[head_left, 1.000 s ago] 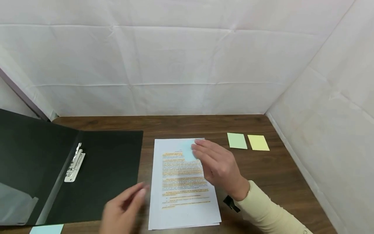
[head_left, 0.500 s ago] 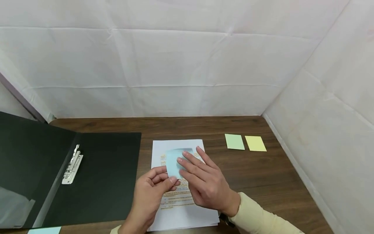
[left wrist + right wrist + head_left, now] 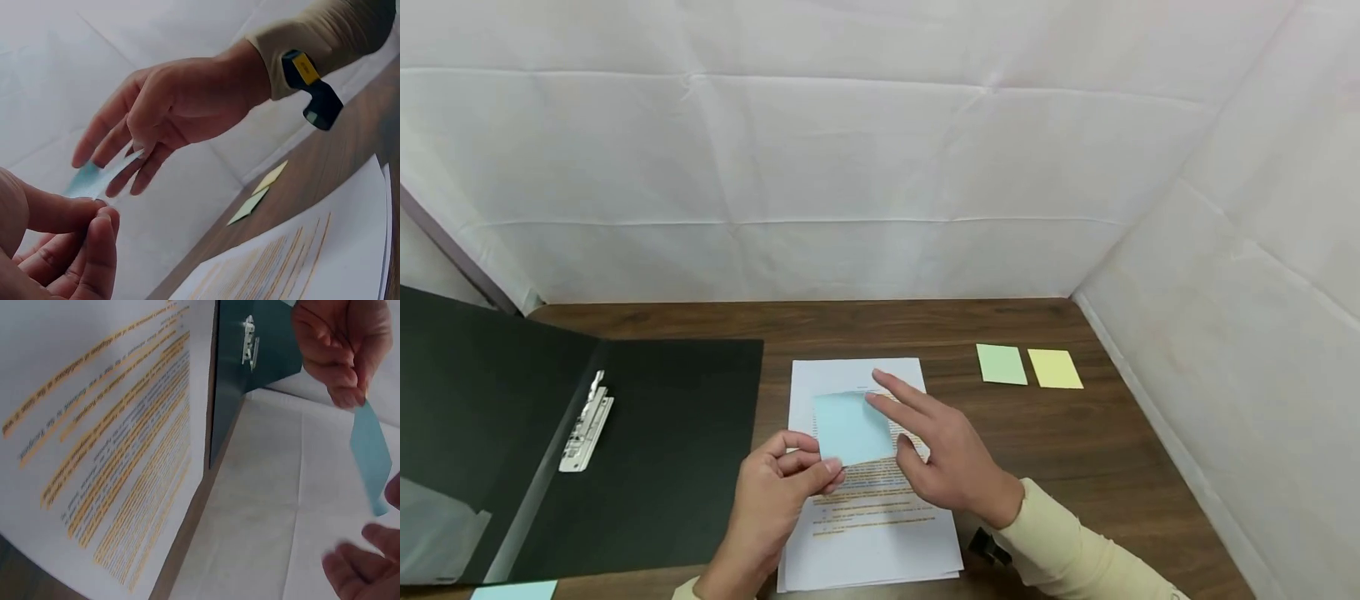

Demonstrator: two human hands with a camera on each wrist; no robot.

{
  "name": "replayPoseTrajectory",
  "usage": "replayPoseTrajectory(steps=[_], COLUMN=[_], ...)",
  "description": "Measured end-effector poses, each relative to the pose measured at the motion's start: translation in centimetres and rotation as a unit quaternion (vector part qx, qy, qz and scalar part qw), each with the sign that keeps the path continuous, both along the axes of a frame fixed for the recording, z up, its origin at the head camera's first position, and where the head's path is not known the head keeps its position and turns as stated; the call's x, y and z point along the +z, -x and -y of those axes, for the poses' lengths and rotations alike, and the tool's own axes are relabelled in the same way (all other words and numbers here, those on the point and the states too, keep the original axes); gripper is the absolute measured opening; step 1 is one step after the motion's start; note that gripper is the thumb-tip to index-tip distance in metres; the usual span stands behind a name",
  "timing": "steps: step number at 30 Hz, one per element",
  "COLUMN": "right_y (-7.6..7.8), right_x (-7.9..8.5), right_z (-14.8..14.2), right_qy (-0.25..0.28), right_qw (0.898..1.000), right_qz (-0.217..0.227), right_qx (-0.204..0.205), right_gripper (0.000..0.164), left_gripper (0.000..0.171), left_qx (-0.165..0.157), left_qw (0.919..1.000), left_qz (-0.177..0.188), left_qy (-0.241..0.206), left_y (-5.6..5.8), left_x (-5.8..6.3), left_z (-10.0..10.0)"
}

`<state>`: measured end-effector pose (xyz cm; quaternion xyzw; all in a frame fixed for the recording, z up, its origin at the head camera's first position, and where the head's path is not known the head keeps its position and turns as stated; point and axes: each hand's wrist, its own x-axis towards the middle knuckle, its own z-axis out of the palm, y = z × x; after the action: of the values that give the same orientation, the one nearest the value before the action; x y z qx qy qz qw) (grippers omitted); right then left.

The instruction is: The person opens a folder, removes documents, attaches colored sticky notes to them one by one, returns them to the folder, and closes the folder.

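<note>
A light-blue sticky note (image 3: 852,429) is held up over the printed pages (image 3: 872,550). My left hand (image 3: 778,492) pinches its lower left corner between thumb and fingers. My right hand (image 3: 951,454) is at the note's upper right corner, fingers extended and spread, the thumb apart from them. In the right wrist view the note (image 3: 370,453) hangs from the left fingertips, its far edge slightly curled, close to the right fingers (image 3: 356,569). The left wrist view shows the note (image 3: 100,178) nearly edge-on. The text beneath has orange highlighting.
An open black folder (image 3: 647,467) with a metal clip (image 3: 587,429) lies to the left. Green (image 3: 1002,364) and yellow (image 3: 1056,368) sticky notes lie at the back right of the wooden table (image 3: 1075,467). Another pale-blue note (image 3: 516,591) peeks out below the folder.
The blue note has come up off the page. My left hand came in from the lower left and took its corner. My right fingers have spread from its face to its upper right corner.
</note>
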<state>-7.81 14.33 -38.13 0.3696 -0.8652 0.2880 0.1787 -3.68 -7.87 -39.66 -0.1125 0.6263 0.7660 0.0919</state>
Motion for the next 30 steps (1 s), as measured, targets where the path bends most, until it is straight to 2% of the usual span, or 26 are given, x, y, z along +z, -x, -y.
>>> replayPoseTrajectory(steps=[3,6,11,13,17,21,23,26,28,30], right_y=[0.3,0.6,1.5,2.0,3.0,4.2,4.8,5.5,5.9,6.1], right_x=[-0.2,-0.5,-1.2,-1.6,-2.2,-2.7,-3.0,-3.4,-3.8,-4.4], right_z=[-0.1,-0.1,0.1,0.3,0.5,0.8,1.0,1.3,1.6,1.8], right_qy=[-0.007,-0.010,-0.017,-0.028,-0.054,-0.074,-0.090,-0.117,-0.134,-0.148], right_qw=[1.000,0.999,0.998,0.997,0.993,0.990,0.987,0.983,0.979,0.977], right_qz=[0.029,0.032,0.039,0.039,0.051,0.078,0.092,0.114,0.126,0.134], right_qx=[-0.007,-0.018,-0.047,-0.064,-0.087,-0.091,-0.092,-0.089,-0.083,-0.078], right_gripper=[0.058,0.050,0.019,0.012,0.010,0.009,0.009,0.010,0.010,0.010], left_gripper=[0.028,0.029,0.023,0.019,0.014,0.014,0.011,0.005,0.006,0.008], left_qx=[-0.015,-0.032,-0.047,-0.050,-0.049,-0.037,-0.041,-0.074,-0.103,-0.128], left_qw=[0.9997,0.9991,0.9979,0.9971,0.9962,0.9960,0.9944,0.9869,0.9767,0.9630], left_qz=[0.007,0.004,-0.001,0.002,-0.003,-0.012,-0.015,-0.019,-0.028,-0.044], left_qy=[0.016,0.025,0.046,0.058,0.072,0.081,0.096,0.142,0.186,0.233], left_y=[0.2,0.5,1.0,1.3,1.8,2.1,2.3,2.7,2.8,2.9], left_x=[-0.5,-1.1,-2.0,-2.2,-2.8,-3.3,-3.7,-4.3,-4.6,-4.9], left_z=[0.0,0.0,0.0,-0.1,-0.6,-1.0,-1.2,-1.4,-1.5,-1.5])
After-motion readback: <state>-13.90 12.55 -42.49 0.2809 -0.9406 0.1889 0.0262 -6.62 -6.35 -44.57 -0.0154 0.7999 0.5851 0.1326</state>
